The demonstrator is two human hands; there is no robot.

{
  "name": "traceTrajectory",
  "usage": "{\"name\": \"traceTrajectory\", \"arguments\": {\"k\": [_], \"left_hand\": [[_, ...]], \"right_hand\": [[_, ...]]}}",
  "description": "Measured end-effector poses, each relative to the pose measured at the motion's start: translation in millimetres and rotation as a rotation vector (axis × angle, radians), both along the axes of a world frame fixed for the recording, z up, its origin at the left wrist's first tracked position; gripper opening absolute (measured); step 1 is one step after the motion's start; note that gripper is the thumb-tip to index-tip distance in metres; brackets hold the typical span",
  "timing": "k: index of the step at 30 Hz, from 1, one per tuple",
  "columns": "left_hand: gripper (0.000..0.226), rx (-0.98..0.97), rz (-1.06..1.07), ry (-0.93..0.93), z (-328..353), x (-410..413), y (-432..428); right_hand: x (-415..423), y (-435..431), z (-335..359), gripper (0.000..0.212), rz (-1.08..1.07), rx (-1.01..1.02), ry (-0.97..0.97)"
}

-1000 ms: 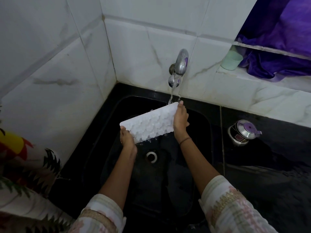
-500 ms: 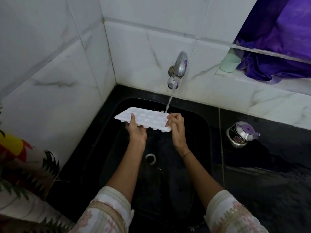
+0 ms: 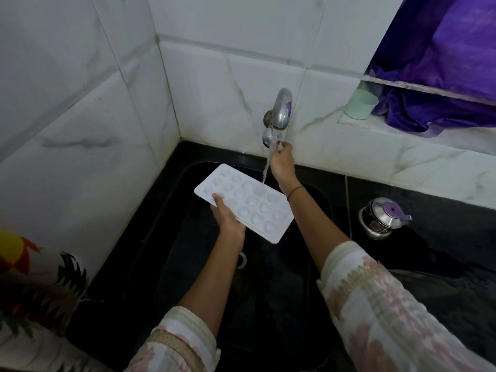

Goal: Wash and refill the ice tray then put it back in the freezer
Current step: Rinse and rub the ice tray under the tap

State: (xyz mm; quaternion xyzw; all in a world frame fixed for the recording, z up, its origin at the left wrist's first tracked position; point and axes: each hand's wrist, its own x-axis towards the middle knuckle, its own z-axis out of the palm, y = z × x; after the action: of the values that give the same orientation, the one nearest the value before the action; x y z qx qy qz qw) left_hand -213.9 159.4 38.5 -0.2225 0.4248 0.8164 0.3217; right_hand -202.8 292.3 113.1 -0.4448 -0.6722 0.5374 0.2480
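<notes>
Over at the far left a bright patterned cloth [image 3: 29, 277] hangs against the white marble-tiled wall [image 3: 80, 162], and beside it the black sink [image 3: 166, 237] fills the corner, its drain [image 3: 242, 260] partly hidden behind a forearm. The left hand [image 3: 228, 218] reaches in over the basin and grasps the white ice tray [image 3: 249, 205] by its near long edge, thumb laid on top and fingers underneath. The tray is held above the sink, cups facing up, tilted a little with its far end nearer the wall. A thin stream of water [image 3: 266, 169] falls from the steel tap [image 3: 281, 111] into a cup on the tray's far side. The right hand [image 3: 281, 159] is lifted off the tray and up at the tap's mouth, fingertips by the round knob there; whether it is gripping anything I cannot tell. A thin bracelet [image 3: 294, 191] sits on that wrist. Further right a small steel pot [image 3: 382, 218] with a purple-knobbed lid stands on the black counter, and above it a pale green cup [image 3: 361, 103] rests on the ledge next to a bunched purple cloth [image 3: 442, 84].
</notes>
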Motion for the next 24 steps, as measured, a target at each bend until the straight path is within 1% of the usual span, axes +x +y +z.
{"name": "traceTrajectory", "arguments": {"k": [2, 5, 8, 12, 15, 20, 24], "left_hand": [[0.050, -0.033, 0.009, -0.002, 0.5, 6.1, 0.8], [0.050, -0.052, 0.010, -0.013, 1.5, 11.8, 1.0], [0.050, -0.056, 0.022, -0.027, 0.4, 12.1, -0.1], [0.051, -0.057, 0.013, -0.038, -0.7, 14.8, -1.6], [0.052, -0.052, 0.006, -0.031, -2.5, 17.9, -1.2], [0.053, -0.055, 0.016, -0.035, -2.7, 22.0, 0.6], [0.052, -0.076, 0.014, -0.032, 1.5, 25.5, -0.2]], "right_hand": [[-18.7, 2.7, 1.7, 0.048, -0.032, -0.134, 0.066], [-40.0, 14.8, -1.6, 0.051, -0.156, -0.344, 0.141], [-50.8, 23.8, -5.1, 0.055, -0.156, -0.462, 0.186], [-50.0, 25.1, 0.4, 0.049, -0.215, -0.610, 0.333], [-46.4, 21.2, 6.1, 0.037, -0.225, -0.663, 0.417], [-41.4, 13.1, 10.5, 0.035, -0.220, -0.709, 0.521], [-40.4, 10.4, 12.8, 0.036, -0.263, -0.781, 0.598]]}}
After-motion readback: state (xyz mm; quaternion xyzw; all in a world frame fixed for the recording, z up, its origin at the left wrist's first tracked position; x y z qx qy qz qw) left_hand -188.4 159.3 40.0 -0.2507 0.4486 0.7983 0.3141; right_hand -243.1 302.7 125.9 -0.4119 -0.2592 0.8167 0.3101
